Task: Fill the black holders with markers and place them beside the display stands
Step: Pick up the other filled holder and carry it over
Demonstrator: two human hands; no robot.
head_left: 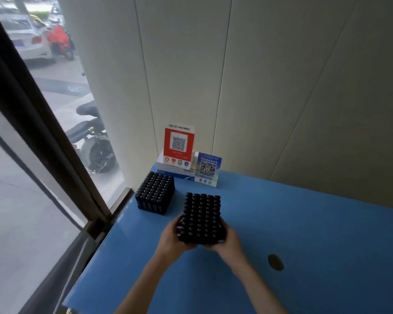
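A black holder (201, 217) packed with several rows of black markers is gripped from both sides over the blue table (304, 234). My left hand (173, 239) clasps its near left edge and my right hand (228, 242) its near right edge. A second full black holder (155, 192) stands on the table to the far left, just in front of the stands. The red QR display stand (179, 143) sits on a white box, and the smaller blue QR display stand (208, 169) is next to it on the right.
The white box (176, 169) under the red stand is in the table's back left corner against a pale panelled wall. A window with a dark frame (43, 123) runs along the left. A dark oval mark (275, 262) lies on the table at right.
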